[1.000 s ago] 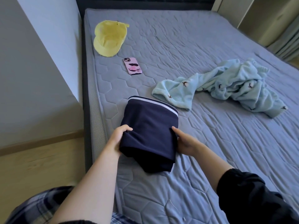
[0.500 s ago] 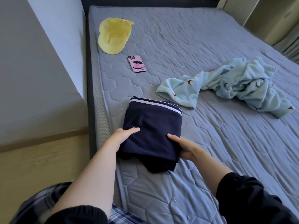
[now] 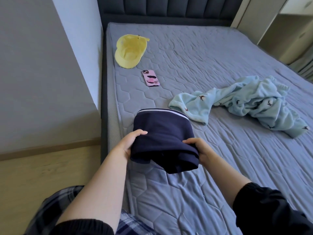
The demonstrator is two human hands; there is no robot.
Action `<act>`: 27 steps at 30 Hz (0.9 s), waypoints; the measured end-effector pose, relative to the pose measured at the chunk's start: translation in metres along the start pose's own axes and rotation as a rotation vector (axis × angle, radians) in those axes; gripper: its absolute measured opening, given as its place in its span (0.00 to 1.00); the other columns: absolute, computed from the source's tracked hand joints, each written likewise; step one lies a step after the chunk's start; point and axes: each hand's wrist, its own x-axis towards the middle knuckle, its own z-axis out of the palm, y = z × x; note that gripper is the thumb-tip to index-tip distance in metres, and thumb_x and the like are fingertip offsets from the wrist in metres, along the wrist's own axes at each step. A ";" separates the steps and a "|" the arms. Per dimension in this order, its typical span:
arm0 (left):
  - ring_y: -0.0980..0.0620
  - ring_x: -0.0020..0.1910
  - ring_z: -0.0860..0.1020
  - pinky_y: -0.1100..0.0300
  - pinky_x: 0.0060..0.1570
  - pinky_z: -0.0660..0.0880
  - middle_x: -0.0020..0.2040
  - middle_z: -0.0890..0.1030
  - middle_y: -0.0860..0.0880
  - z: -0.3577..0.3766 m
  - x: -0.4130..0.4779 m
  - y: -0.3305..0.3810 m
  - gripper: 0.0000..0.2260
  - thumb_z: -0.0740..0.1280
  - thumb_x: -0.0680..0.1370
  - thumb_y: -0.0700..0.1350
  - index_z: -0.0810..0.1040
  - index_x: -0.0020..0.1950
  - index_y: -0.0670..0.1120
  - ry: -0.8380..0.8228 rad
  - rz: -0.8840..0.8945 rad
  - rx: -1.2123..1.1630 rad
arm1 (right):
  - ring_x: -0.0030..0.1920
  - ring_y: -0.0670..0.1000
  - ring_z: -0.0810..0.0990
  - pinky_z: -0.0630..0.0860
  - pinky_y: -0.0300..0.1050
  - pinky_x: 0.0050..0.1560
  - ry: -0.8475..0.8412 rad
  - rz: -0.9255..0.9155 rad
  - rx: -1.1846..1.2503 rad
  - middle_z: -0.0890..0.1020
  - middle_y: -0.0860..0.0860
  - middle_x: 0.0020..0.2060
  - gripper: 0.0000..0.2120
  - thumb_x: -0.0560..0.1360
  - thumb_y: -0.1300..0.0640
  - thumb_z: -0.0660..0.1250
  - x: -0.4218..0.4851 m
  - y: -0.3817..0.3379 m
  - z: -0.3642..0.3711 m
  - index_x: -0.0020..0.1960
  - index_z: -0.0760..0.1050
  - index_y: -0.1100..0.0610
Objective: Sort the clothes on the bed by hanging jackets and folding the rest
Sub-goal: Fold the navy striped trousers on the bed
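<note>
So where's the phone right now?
In the head view the pink phone lies on the bed, left side, between the yellow cap and the folded navy garment.

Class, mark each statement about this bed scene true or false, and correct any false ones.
1. The left hand and right hand both grip the folded navy garment. True.
2. The phone lies between the yellow cap and the navy garment. True.
3. The yellow cap rests on the phone. False: they lie apart.
4. The light blue garment is neatly folded. False: it lies crumpled.
</note>
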 end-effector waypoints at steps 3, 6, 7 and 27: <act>0.45 0.29 0.81 0.54 0.30 0.79 0.34 0.83 0.42 -0.023 -0.026 0.020 0.11 0.68 0.72 0.49 0.83 0.39 0.42 0.038 0.018 -0.011 | 0.31 0.55 0.82 0.79 0.43 0.31 -0.036 -0.021 -0.024 0.82 0.58 0.30 0.10 0.69 0.66 0.63 -0.002 -0.012 0.036 0.32 0.81 0.64; 0.44 0.27 0.79 0.52 0.28 0.77 0.32 0.81 0.41 -0.065 -0.067 0.036 0.11 0.69 0.69 0.49 0.81 0.38 0.41 0.128 0.083 -0.091 | 0.30 0.55 0.82 0.79 0.43 0.31 -0.114 -0.017 -0.082 0.81 0.58 0.29 0.14 0.72 0.65 0.61 -0.002 -0.018 0.097 0.31 0.81 0.64; 0.44 0.26 0.79 0.54 0.27 0.76 0.31 0.80 0.41 -0.082 -0.081 0.040 0.10 0.69 0.70 0.49 0.80 0.39 0.41 0.166 0.122 -0.127 | 0.30 0.55 0.82 0.79 0.43 0.31 -0.148 -0.012 -0.115 0.82 0.58 0.30 0.14 0.72 0.64 0.61 -0.003 -0.018 0.121 0.31 0.81 0.63; 0.47 0.26 0.80 0.54 0.27 0.76 0.31 0.81 0.45 -0.497 -0.289 0.071 0.08 0.62 0.75 0.47 0.76 0.45 0.44 0.692 0.315 -0.753 | 0.35 0.54 0.82 0.78 0.42 0.31 -0.391 0.334 -0.569 0.84 0.54 0.38 0.11 0.72 0.56 0.70 0.052 0.123 0.656 0.52 0.76 0.57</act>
